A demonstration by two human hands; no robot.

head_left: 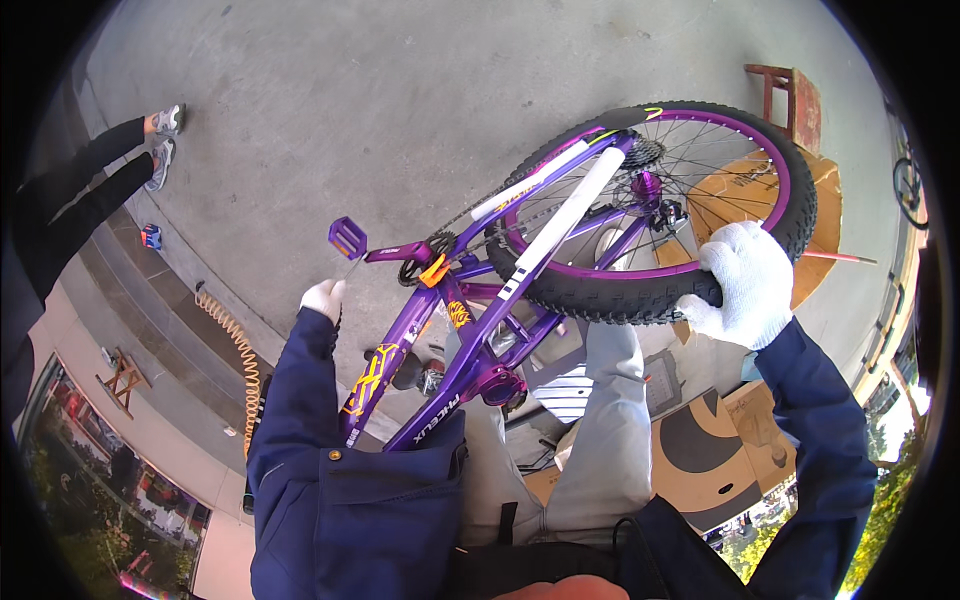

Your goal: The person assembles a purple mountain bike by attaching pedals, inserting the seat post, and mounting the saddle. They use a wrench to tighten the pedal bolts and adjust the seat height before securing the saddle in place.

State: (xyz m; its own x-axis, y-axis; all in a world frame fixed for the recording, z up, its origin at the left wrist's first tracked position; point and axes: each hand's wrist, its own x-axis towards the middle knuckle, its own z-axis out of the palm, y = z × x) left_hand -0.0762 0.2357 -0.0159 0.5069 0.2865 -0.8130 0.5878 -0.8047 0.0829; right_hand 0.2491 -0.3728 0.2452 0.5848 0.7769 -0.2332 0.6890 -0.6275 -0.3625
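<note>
Head view: purple bike [470, 330] with rear wheel, chain, pedal [347, 237] fitted; right hand [745, 285] clamped on tyre [620, 295]; left hand [323, 297] beside pedal, grip indeterminable.

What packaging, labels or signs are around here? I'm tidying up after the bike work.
Cardboard box: flattened on the floor by the person's legs, brown with dark curved print.
Cardboard sheet: behind the rear wheel, plain brown.
Frame decals: yellow patterns and white lettering on the purple bike frame.

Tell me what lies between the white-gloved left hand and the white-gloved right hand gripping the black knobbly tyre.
In the head view, the purple bike frame with its black chainring spans the stretch between the left hand and the right hand on the tyre.
</note>
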